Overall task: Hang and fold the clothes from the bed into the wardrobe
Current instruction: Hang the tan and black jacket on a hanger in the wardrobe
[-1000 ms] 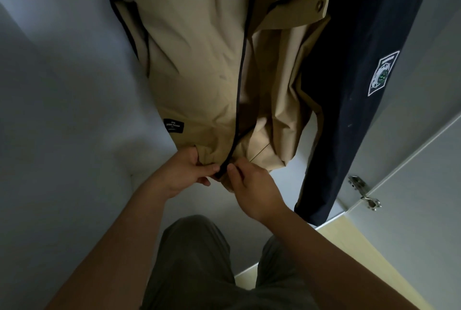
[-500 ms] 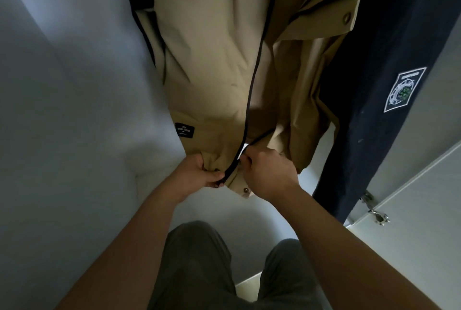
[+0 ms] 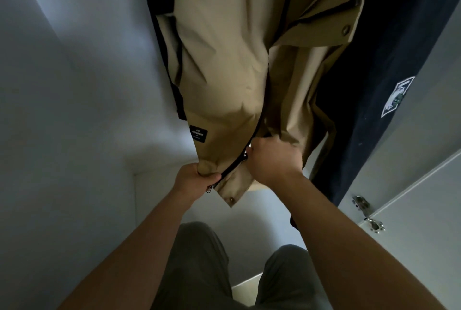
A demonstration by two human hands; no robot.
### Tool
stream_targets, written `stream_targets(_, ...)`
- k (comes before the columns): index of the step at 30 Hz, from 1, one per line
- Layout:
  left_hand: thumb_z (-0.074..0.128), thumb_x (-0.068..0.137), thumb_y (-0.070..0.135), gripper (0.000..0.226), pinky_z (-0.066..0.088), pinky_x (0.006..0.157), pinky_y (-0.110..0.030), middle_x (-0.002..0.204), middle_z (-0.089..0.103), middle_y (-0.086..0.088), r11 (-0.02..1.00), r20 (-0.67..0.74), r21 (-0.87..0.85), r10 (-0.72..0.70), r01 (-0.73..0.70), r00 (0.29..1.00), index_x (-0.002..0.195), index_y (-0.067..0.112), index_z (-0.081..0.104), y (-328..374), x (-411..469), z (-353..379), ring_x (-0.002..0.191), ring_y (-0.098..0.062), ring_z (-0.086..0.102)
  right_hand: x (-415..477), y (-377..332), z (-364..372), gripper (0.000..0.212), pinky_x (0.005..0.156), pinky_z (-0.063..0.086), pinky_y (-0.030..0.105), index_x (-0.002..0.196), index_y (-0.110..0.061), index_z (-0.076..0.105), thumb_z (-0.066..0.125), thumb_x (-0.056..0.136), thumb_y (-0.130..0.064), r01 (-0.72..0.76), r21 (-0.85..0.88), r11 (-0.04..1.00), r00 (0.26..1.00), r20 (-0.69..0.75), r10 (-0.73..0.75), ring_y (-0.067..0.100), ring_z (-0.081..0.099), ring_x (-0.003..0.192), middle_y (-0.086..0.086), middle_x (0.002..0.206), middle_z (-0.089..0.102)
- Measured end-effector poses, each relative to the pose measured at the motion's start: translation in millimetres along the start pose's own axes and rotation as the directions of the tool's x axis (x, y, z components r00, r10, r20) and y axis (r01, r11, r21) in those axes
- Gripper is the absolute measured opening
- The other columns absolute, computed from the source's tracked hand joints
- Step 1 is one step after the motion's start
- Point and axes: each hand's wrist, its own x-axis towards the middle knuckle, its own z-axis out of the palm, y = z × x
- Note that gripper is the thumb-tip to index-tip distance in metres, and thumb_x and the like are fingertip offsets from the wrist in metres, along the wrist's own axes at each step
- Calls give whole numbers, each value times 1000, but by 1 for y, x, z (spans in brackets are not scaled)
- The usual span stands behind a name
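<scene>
Pinching the tan jacket [image 3: 224, 60] beside its zipper [image 3: 233, 167], left hand [image 3: 195, 180] low, right hand [image 3: 273, 159] higher.

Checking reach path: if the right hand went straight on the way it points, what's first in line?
The jacket: the right hand grips it by the zip, and its forearm points up and left into the hanging front panel. Depth is unclear, so this is a best guess.
</scene>
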Motion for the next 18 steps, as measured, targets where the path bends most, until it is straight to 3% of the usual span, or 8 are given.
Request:
stream_targets(3, 85, 76, 29, 53, 49, 75, -33, 109, 64, -9, 947, -133, 312, 116, -70, 984, 115, 8, 54, 10, -4, 7, 100, -29, 64, -10, -6, 5, 25, 45, 26, 22, 67, -22, 51, 47, 92, -17, 57, -21, 998, 997, 48, -56, 16, 47, 49, -4, 62, 51)
stream_targets(5, 88, 69, 30, 68, 51, 81, -36, 118, 54, -7, 863, -233, 479, 301, -160, 925, 120, 15, 48, 19, -14, 15, 107, -27, 57, -14, -11, 7, 24, 46, 28, 23, 66, -22, 49, 47, 89, -15, 61, -2, 998, 996, 62, -61, 17, 47, 48, -3, 59, 49)
stream_targets(7, 85, 67, 36, 55, 51, 84, -33, 113, 54, 0, 715, -202, 621, 542, -321, 816, 110, 22, 53, 22, -24, 24, 101, -19, 55, -14, -14, 7, 27, 48, 31, 25, 62, -24, 39, 47, 86, -15, 57, 4, 998, 996, 67, -58, 18, 44, 49, -4, 59, 44)
stream_targets(8, 80, 71, 39, 40, 50, 79, -26, 103, 57, 7, 699, -146, 592, 582, -400, 800, 99, 26, 56, 23, -28, 28, 91, -10, 55, -13, -14, 6, 29, 50, 32, 26, 61, -24, 36, 47, 86, -16, 53, 15, 999, 996, 66, -53, 19, 45, 51, -4, 59, 42)
stream_targets(11, 68, 82, 42, 13, 36, 58, -10, 76, 58, 17, 743, -15, 513, 508, -429, 861, 83, 31, 60, 23, -34, 38, 68, -4, 56, -11, -13, 6, 28, 51, 33, 26, 61, -23, 41, 47, 89, -24, 41, 65, 997, 997, 67, -46, 20, 50, 54, -4, 61, 45)
stream_targets(16, 66, 90, 24, 11, 43, 61, -24, 77, 66, 2, 750, -83, 529, 511, -396, 856, 81, 18, 66, 7, -32, 48, 71, -15, 62, -9, -14, 4, 26, 56, 38, 29, 61, -22, 40, 48, 85, -19, 44, 35, 998, 995, 88, -46, 25, 63, 66, -2, 70, 57)
stream_targets(18, 69, 89, 24, 12, 42, 60, -28, 75, 67, -2, 764, -116, 517, 510, -387, 852, 81, 14, 69, -5, -30, 44, 69, -19, 61, -1, -9, -3, 19, 55, 35, 28, 67, -22, 50, 50, 85, -18, -14, 18, 1000, 999, 40, 13, 27, 67, 72, -2, 73, 59)
